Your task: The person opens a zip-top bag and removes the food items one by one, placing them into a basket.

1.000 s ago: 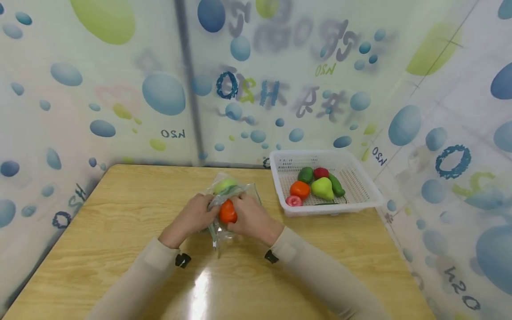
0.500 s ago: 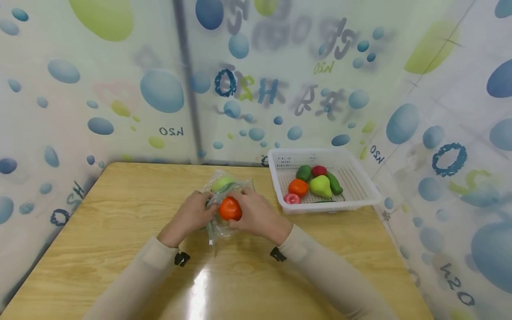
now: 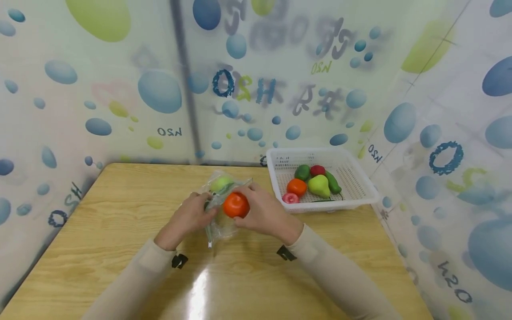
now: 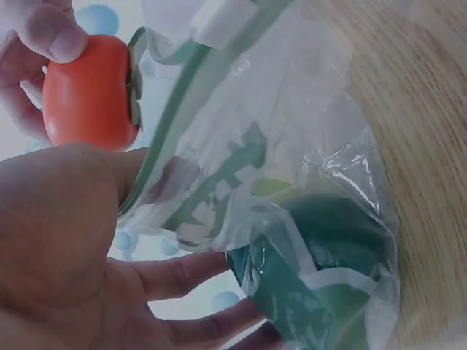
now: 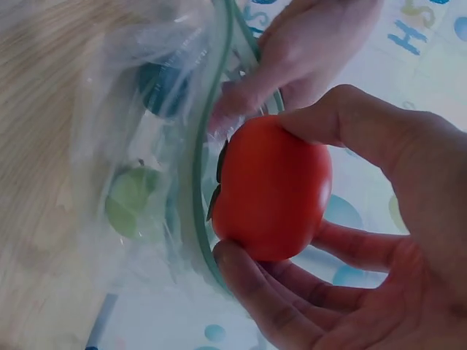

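Note:
My right hand [image 3: 266, 212] grips an orange-red persimmon [image 3: 236, 205] with its thumb and fingers. Green leaves show on the persimmon [image 5: 273, 188], turned towards the mouth of a clear zip bag [image 3: 224, 229]. The fruit is at the mouth, outside the clear film. On the other side, my left hand [image 3: 190, 215] holds the bag's green-edged rim, thumb inside the mouth and fingers outside. Through the film I see a light green apple [image 5: 133, 200] and a rounded dark green thing [image 4: 336, 233], its kind unclear.
A white perforated basket [image 3: 312, 151] stands at the back right of the wooden table [image 3: 132, 195]. In it lie a green pear [image 3: 319, 186], an orange fruit [image 3: 297, 188], a pink ring-shaped piece [image 3: 290, 198] and several other fruits or vegetables. A patterned curtain stands behind the table.
My right hand has drawn slightly to the right with the persimmon, which shows more fully now and was deeper in the bag's mouth before. My left hand keeps its hold on the bag.

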`<control>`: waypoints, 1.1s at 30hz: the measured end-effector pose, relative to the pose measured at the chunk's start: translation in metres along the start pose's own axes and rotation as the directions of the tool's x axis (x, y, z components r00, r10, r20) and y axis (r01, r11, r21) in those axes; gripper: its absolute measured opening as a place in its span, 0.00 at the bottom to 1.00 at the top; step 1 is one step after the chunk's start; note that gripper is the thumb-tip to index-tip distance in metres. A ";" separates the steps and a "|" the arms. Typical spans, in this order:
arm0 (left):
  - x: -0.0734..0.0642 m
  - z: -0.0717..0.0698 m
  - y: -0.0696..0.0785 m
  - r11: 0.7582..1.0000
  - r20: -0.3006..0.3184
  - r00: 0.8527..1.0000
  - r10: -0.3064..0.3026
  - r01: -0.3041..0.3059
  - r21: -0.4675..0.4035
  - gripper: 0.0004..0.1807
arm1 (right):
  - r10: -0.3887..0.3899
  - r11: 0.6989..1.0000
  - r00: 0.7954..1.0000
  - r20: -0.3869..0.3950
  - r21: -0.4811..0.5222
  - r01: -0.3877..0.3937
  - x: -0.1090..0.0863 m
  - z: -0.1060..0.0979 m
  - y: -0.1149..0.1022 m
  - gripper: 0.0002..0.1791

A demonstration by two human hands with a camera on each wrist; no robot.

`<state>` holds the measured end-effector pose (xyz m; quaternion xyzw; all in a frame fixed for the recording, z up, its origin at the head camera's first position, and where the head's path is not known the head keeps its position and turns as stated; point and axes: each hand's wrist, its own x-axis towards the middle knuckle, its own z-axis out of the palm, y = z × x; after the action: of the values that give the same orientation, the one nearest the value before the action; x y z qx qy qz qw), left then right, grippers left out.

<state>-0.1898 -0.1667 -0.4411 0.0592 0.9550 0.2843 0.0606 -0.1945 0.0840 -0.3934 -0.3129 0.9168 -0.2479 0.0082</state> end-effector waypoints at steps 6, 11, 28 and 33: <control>-0.009 0.000 0.001 0.999 0.004 0.999 -0.035 0.034 0.027 0.35 | 0.036 0.999 0.999 -0.017 -0.014 -0.036 -0.005 -0.012 0.001 0.39; -0.014 0.000 0.000 0.997 0.000 0.998 -0.066 0.066 0.044 0.37 | 0.048 0.999 0.997 -0.067 -0.021 -0.050 -0.004 -0.023 0.008 0.39; -0.013 0.005 -0.008 1.000 -0.003 1.000 0.015 -0.015 0.018 0.36 | 0.208 0.978 0.967 -0.146 0.004 -0.209 0.025 -0.062 0.077 0.39; -0.014 0.005 -0.008 0.999 -0.009 1.000 0.021 -0.021 0.024 0.34 | 0.327 0.943 0.938 -0.112 -0.023 -0.331 0.037 -0.069 0.092 0.39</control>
<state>-0.1754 -0.1722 -0.4485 0.0688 0.9578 0.2740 0.0526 -0.2888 0.1560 -0.3699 -0.1418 0.9602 -0.2404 -0.0060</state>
